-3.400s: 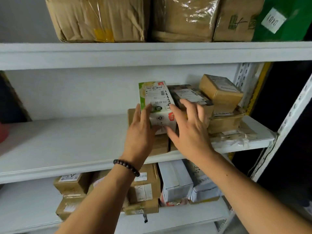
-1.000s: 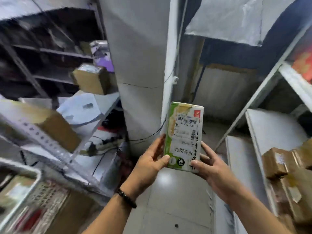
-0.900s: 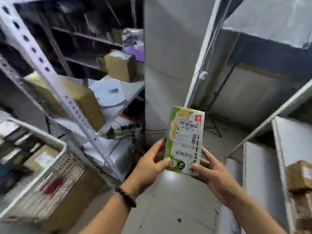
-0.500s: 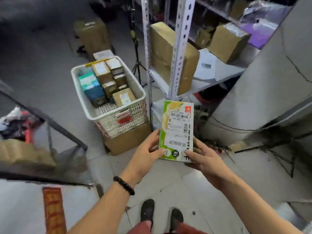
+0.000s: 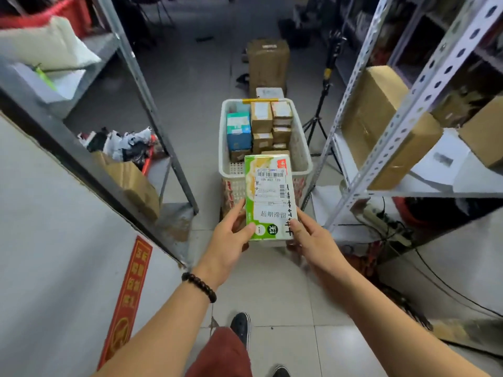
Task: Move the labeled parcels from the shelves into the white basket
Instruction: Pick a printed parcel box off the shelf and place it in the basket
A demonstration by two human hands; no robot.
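The green and white parcel (image 5: 268, 197) with the barcode label is in the centre of the frame, held upright in the air. In the picture its top edge covers part of the near wall of the white basket (image 5: 223, 131). Your left hand (image 5: 231, 238) grips its lower left corner with the thumb on the front face, and your right hand (image 5: 313, 240) grips the lower right corner. The two hands are close together, with the parcel clamped between them.

I judge the parcel is not yet in the basket but just before it, on the near side. Inside the basket several brown boxes (image 5: 262, 118) and one blue-green box (image 5: 239, 130) already stand in rows, so a good part of the task seems done. A free place shows at the near left corner of the basket, where this parcel may fit.

As for what is left, on the shelf (image 5: 424, 193) at the right of the frame lie a large brown box (image 5: 381, 123) and another box (image 5: 487, 131) at the right edge. I cannot tell if they carry labels. Behind the basket, in the upper middle, a tall carton (image 5: 268, 63) stands on the floor, and a tripod (image 5: 322, 104) stands just to the right of the basket
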